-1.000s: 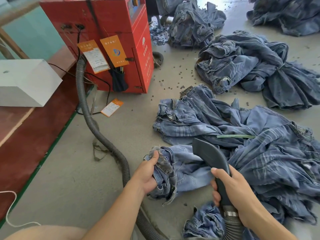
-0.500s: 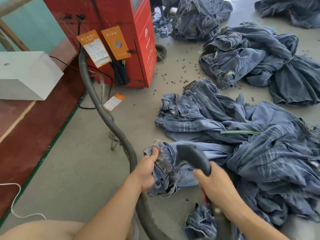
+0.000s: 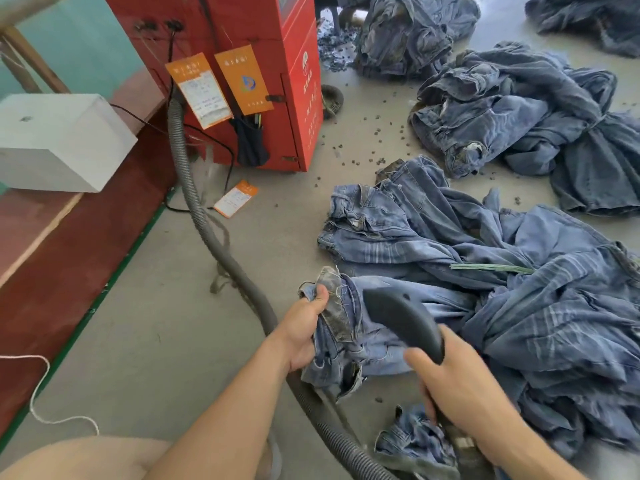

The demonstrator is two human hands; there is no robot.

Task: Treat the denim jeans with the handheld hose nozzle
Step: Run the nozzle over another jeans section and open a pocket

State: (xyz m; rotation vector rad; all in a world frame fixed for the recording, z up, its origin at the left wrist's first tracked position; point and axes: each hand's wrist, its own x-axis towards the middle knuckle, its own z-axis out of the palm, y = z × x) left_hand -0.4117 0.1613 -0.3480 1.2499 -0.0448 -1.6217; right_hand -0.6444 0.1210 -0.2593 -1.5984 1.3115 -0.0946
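A person is kneeling or sitting low over a grey floor (image 3: 145, 341), working on a pair of light blue denim jeans (image 3: 377, 327) that is lying crumpled in front of them. The left hand (image 3: 304, 329) is gripping a worn, frayed edge of the jeans, with the thumb pressing on top of the cloth and the fingers curling underneath, and is lifting that part slightly off the floor. The right hand (image 3: 464, 389) is wrapping around the handle of a dark handheld nozzle (image 3: 403, 320), whose curved head is pointing toward the held fabric and hovering just beside it; whether the tip is touching the denim cannot be told. A ribbed grey hose (image 3: 204, 216) is running from below the right hand across the floor, passing under the left forearm and climbing to a red machine (image 3: 298, 74) standing at the top of the view. Two orange tags (image 3: 221, 88) are hanging on the machine's side, and a third orange tag (image 3: 235, 199) is lying on the floor near its base. More jeans are lying in heaps to the right (image 3: 519, 109), with small dark bits scattered on the floor between them. A white box (image 3: 59, 143) is sitting on a red platform at the left.
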